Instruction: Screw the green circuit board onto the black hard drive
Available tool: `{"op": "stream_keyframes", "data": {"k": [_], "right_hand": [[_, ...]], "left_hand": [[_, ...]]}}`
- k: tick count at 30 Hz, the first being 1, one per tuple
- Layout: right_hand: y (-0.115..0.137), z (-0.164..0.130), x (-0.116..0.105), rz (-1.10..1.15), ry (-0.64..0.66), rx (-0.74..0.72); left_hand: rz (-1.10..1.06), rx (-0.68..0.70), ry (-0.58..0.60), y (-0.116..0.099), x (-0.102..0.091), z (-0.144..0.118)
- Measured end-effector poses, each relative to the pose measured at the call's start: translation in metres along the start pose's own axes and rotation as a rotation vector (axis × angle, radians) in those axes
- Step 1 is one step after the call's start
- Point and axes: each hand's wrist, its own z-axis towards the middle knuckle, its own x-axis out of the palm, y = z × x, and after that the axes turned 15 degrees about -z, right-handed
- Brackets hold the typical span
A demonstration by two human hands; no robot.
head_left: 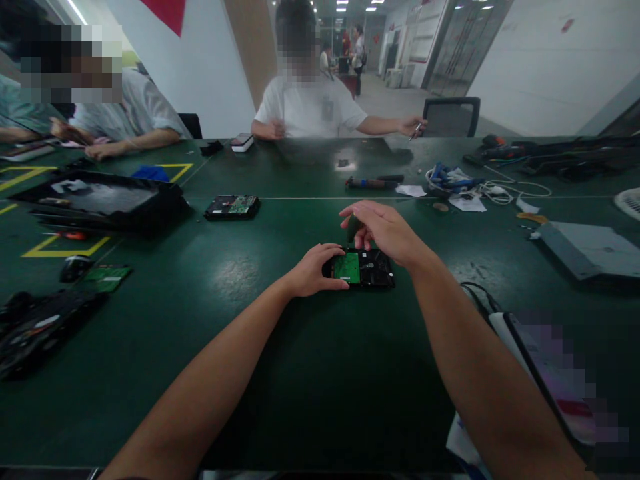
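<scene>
A black hard drive (377, 269) with a green circuit board (347, 267) on its upper face lies flat on the table. My left hand (320, 270) grips the drive's left end, thumb along the near edge and fingers at the far edge. Above the far edge of the drive hovers my right hand (380, 230), its fingers curled in. Whatever those fingertips may pinch is hidden or too small to name.
Another hard drive (232, 207) lies farther left, near a black tray (110, 197). A phone (547, 373) rests by my right forearm, and a grey metal case (590, 247) lies beyond it. Tangled cables (453, 179) sit at the back. A person (310, 100) sits opposite.
</scene>
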Motion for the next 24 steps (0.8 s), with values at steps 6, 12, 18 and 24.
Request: {"op": "stream_keyframes", "data": {"k": [6,12,18,24], "right_hand": [[0.0000,-0.0011,-0.0022,-0.078,-0.036,-0.025],[-0.0012,-0.0027,-0.0024,-0.154,-0.104,0.015],[-0.0003,-0.0016,-0.0004,-0.059,-0.017,-0.013],[0.0009,-0.0005,-0.0002,0.003,0.000,-0.002]], "left_hand": [[-0.008,0.015,-0.001,-0.0001,0.0001,0.0005],[-0.017,-0.004,-0.003,-0.0030,-0.0006,-0.0005],[-0.014,0.000,-0.005,-0.0005,0.0002,-0.0004],[-0.012,0.002,-0.006,-0.0002,0.0005,0.0005]]}}
